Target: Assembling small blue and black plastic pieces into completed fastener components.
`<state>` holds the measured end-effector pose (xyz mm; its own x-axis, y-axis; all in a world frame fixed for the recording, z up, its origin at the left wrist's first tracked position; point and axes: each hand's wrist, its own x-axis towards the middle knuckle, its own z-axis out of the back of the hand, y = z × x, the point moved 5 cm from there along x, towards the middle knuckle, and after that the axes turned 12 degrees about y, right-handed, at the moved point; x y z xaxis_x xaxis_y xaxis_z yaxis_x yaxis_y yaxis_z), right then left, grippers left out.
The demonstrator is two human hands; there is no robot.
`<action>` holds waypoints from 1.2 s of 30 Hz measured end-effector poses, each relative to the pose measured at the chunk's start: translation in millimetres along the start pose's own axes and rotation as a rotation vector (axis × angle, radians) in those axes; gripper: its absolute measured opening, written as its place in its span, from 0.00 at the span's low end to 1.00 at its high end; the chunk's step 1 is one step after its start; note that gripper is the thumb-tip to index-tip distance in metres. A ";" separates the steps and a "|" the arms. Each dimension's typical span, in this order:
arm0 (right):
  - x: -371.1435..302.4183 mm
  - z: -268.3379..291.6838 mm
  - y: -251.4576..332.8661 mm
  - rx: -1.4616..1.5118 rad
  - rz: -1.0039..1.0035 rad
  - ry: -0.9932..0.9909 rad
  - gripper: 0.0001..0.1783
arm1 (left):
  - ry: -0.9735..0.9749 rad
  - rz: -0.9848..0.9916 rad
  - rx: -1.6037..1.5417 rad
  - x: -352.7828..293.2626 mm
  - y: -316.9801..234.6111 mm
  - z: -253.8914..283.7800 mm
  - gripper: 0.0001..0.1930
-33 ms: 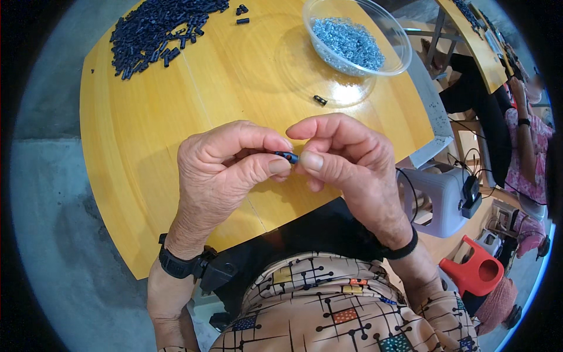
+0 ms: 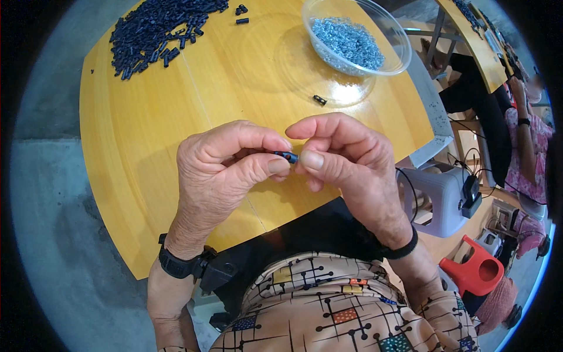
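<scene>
A small black cylindrical part [image 2: 286,156] with holes in its side lies between the thumb and index finger of my left hand [image 2: 226,167]. At its right end, my right hand [image 2: 349,158] has the thumb bent in against curled fingers, the index finger arched above. Whatever those right fingertips pinch is hidden. A similar black part [image 2: 319,100] rests on the yellow table [image 2: 158,152] beyond my right hand. Farther off at the left is a heap of black cylindrical parts [image 2: 152,35].
A clear plastic bowl [image 2: 404,56] of small shiny metal pieces [image 2: 349,44] stands at the far right. A few loose black parts [image 2: 242,21] lie beside the heap. Right of the table are a pale plastic stool [image 2: 437,196], a red stool [image 2: 474,267] and another person [image 2: 528,141].
</scene>
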<state>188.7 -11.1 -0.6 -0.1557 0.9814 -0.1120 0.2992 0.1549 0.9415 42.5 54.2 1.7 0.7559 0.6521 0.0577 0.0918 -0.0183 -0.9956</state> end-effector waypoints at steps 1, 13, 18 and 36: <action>0.3 0.3 -0.5 0.010 -0.002 0.008 0.14 | -0.004 -0.005 0.000 0.3 0.1 0.0 0.07; 4.2 -0.8 -6.4 0.155 0.025 0.039 0.14 | -0.030 0.103 -0.306 -0.4 11.3 2.6 0.10; 1.5 0.3 -5.6 0.156 -0.007 0.030 0.14 | -0.022 0.164 -0.496 -0.3 13.0 1.8 0.10; -5.1 -11.4 -2.7 -0.240 0.103 -0.003 0.13 | -0.050 0.215 -0.412 0.4 16.5 3.4 0.10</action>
<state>177.9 -17.8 1.0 -0.1332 0.9910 -0.0127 0.0808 0.0236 0.9965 42.1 56.8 -15.0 0.7546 0.6364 -0.1602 0.1940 -0.4495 -0.8719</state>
